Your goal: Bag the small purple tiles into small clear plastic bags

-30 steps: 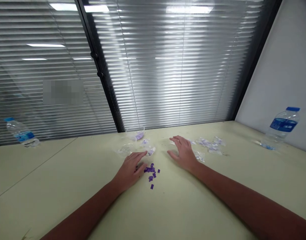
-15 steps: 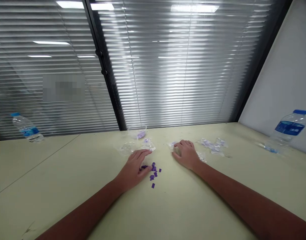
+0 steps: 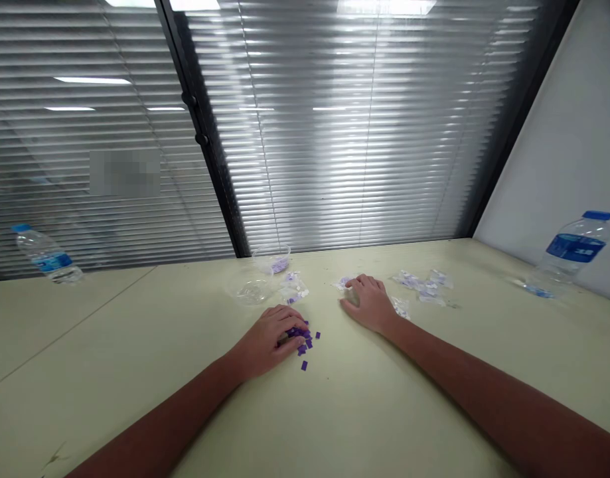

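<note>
Holding left hand cupped on the pale bench, with a narrow gap between fingers and thumb; holding right hand curled farther out, impossible to tell whether gripping anything. At far left, a blue-capped water bottle; at far right, by the white wall, a second bottle. Toward the back, a clear plastic bowl with light purple bits inside. Around right hand, small clear bags. Smallest, dark purple square chips, heaped between left fingers and thumb, with strays just beside.

Two blue-capped bottles, slatted blinds
</note>
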Available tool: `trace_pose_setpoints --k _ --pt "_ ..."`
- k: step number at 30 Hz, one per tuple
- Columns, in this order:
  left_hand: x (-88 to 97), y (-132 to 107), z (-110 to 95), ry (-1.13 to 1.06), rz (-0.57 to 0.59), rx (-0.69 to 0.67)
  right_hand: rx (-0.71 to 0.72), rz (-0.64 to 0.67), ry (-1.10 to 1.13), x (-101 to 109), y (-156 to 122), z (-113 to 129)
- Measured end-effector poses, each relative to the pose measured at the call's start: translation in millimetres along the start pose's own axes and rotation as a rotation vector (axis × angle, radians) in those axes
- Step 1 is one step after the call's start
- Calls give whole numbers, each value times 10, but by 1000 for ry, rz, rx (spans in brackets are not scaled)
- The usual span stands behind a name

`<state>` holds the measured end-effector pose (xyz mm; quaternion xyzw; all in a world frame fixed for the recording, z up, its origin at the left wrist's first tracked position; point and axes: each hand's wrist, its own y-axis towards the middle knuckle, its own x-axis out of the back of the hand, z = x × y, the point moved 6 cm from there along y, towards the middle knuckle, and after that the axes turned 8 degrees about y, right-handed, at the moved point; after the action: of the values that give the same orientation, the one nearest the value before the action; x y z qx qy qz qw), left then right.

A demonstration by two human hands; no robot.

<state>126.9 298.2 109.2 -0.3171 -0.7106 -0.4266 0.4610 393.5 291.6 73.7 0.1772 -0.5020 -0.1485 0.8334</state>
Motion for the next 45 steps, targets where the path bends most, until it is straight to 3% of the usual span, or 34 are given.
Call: trace_pose_setpoints --k 7,11,25,45 --pt "-37 1 38 -11 9 -13 -87 -36 -58 -17 3 -119" --pt "-53 13 50 0 16 -11 -135 30 -55 -25 3 -132" --pt "-82 46 78 -8 53 -5 34 144 51 18 3 -10" --pt "-112 47 83 3 72 0 83 144 56 7 -5 -3"
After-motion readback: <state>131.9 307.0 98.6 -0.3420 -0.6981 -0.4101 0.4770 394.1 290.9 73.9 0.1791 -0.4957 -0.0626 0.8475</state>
